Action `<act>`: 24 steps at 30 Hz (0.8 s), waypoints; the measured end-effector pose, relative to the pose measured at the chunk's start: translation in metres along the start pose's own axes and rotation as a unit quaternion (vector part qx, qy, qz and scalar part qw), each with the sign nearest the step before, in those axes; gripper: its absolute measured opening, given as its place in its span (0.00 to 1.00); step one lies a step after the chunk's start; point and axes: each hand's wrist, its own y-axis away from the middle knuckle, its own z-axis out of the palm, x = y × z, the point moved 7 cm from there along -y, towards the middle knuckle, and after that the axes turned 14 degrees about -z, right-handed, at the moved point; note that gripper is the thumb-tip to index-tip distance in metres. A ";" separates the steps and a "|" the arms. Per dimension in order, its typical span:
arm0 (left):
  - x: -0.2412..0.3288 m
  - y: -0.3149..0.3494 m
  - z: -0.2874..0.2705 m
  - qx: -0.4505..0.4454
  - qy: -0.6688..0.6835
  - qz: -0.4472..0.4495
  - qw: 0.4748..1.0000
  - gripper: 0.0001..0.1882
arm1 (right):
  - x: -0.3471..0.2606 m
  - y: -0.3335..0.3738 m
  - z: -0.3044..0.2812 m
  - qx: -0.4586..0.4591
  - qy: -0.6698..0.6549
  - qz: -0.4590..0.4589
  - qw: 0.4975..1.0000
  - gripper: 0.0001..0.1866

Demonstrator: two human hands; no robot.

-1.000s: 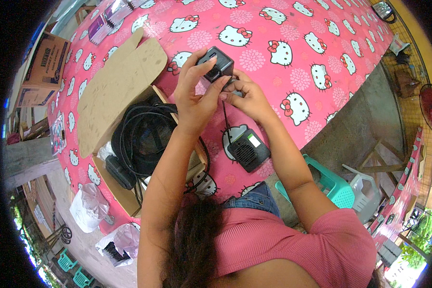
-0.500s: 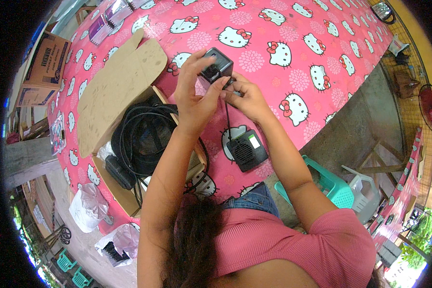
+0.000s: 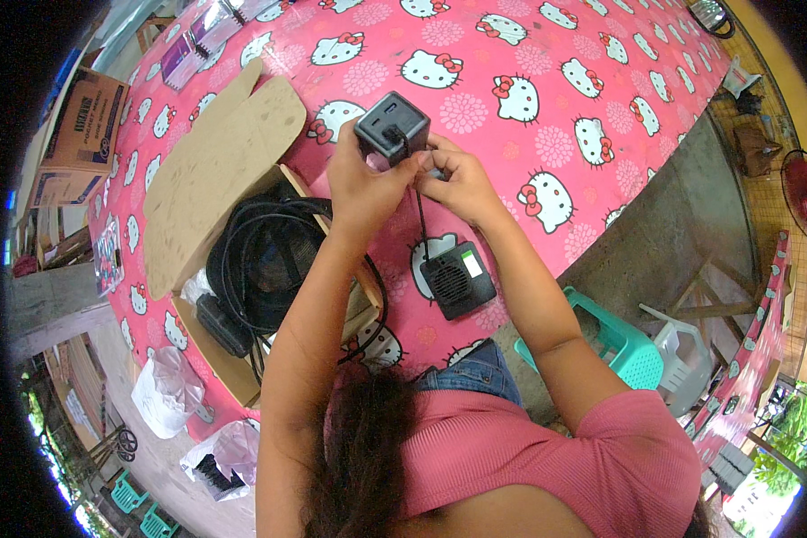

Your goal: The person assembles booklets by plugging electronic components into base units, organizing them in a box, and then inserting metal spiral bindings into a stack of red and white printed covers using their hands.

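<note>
A black block-shaped charger [image 3: 392,118] with ports on its top face is held in my left hand [image 3: 363,193], fingers wrapped round its side and thumb near its lower edge. A short black cable [image 3: 405,143] is plugged into that face. My right hand [image 3: 460,186] is closed in a pinch right beside the charger, at the cable; its fingertips are partly hidden. The cable hangs down between my hands to a black vented box [image 3: 458,281] with a green and white label, lying on the table near my waist.
Left of my arm, an open cardboard box [image 3: 220,188] holds coiled black cables and dark mesh gear [image 3: 273,247]. White plastic bags [image 3: 166,390] lie beyond it. A brown carton [image 3: 79,125] stands far left. A green stool [image 3: 614,345] is right of the pink patterned tablecloth [image 3: 511,148].
My left fingers, raised and blurred over the charger's top before, now wrap its side, leaving the ports in view. The charger has tilted more upright.
</note>
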 end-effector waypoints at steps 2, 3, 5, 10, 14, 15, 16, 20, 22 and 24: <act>0.003 0.003 0.000 -0.002 0.027 0.019 0.999 0.28 | 0.008 0.002 -0.001 0.016 -0.044 0.041 0.998 0.05; 0.006 0.004 -0.001 -0.004 0.041 0.028 0.999 0.28 | 0.008 0.002 -0.001 0.021 -0.065 0.037 0.997 0.05; 0.008 0.005 -0.002 -0.020 0.093 0.015 0.995 0.26 | 0.013 0.003 0.003 0.022 -0.104 0.071 0.992 0.10; 0.018 0.005 -0.002 -0.059 0.135 0.007 0.989 0.27 | 0.005 0.003 0.001 0.135 -0.285 0.083 0.945 0.35; 0.017 0.004 -0.005 -0.065 0.191 -0.031 0.979 0.27 | 0.000 0.003 0.011 0.039 -0.309 0.146 0.939 0.43; 0.015 0.004 -0.006 -0.066 0.210 -0.041 0.975 0.27 | -0.002 0.002 0.014 0.022 -0.316 0.149 0.937 0.43; 0.013 0.004 -0.008 -0.059 0.218 -0.056 0.973 0.26 | -0.002 0.002 0.014 0.025 -0.320 0.144 0.936 0.42; 0.012 0.003 -0.013 -0.056 0.212 -0.066 0.973 0.27 | -0.001 0.001 0.019 0.019 -0.325 0.131 0.936 0.39; 0.011 0.003 -0.015 -0.052 0.208 -0.074 0.974 0.27 | 0.000 0.002 0.020 0.015 -0.319 0.136 0.938 0.38; 0.011 0.004 -0.015 -0.059 0.211 -0.075 0.973 0.28 | 0.000 0.002 0.020 0.011 -0.316 0.139 0.938 0.39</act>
